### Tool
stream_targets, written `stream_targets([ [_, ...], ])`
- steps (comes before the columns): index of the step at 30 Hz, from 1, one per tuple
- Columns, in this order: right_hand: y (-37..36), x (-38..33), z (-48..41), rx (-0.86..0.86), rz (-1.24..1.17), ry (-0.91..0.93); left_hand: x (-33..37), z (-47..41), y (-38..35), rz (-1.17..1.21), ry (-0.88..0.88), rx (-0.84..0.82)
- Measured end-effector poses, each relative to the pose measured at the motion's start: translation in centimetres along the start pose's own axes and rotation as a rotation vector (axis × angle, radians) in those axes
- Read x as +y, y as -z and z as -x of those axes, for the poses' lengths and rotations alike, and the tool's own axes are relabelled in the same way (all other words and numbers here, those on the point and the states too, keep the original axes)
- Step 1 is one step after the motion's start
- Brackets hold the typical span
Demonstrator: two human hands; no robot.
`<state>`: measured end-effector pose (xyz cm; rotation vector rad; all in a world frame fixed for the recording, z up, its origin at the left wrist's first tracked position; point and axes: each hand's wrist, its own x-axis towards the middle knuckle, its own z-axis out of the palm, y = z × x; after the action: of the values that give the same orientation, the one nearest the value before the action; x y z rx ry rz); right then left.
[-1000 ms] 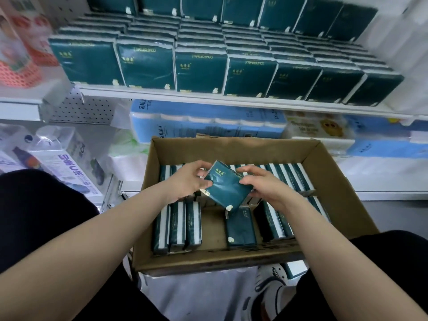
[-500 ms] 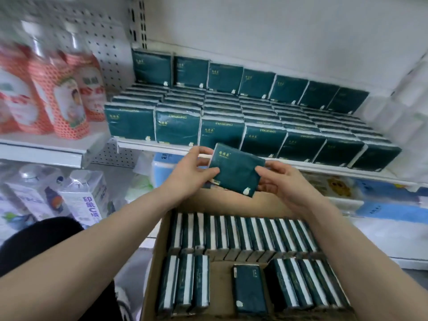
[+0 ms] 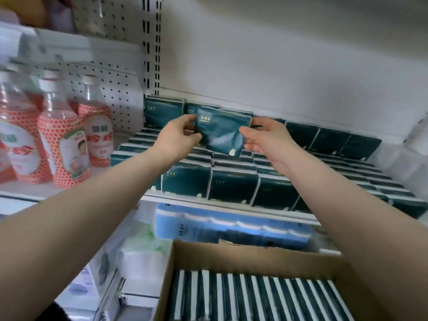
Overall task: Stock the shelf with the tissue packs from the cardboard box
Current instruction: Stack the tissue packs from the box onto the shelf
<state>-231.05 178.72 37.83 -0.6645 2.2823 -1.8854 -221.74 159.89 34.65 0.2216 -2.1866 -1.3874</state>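
At the left of the frame, plastic bottles (image 3: 62, 140) with red-and-white labels stood on the neighbouring shelf in front of a pegboard panel (image 3: 111, 91). Right of them, at the centre, the left hand (image 3: 178, 137) pinched the left edge of 1 dark green tissue pack (image 3: 222, 133), thumb on the front face and fingers curled behind. The right hand (image 3: 266, 137) gripped the pack's right edge in much the same way. The pack hung tilted above the rear rows of shelved tissue packs (image 3: 231, 181), just in front of the upright ones along the back wall. Whether it touched any of them could not be told. 1 second before, the same pack had been just above the cardboard box (image 3: 231, 253). 0.5 seconds before, it had been level with the shelf's front lip (image 3: 231, 202). Both hands had therefore carried it up and deep over the shelf, which suggested that the set-down at the back was the step in hand. At the lower right of the frame, the box held a full row of tissue packs on edge (image 3: 254, 295), so much stocking appeared to remain.
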Motion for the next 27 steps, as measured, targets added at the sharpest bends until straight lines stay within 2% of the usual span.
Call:
stream_targets([
  [9, -4.9, 1.3, -9.3, 0.039, 0.130, -0.016, -3.2, -6.9, 0.4, -0.039, 0.109, 0.073],
  [27, -7.1, 4.6, -13.1, -0.050, 0.424, 0.091, -6.6, -11.4, -1.3, -0.131, 0.181, 0.050],
])
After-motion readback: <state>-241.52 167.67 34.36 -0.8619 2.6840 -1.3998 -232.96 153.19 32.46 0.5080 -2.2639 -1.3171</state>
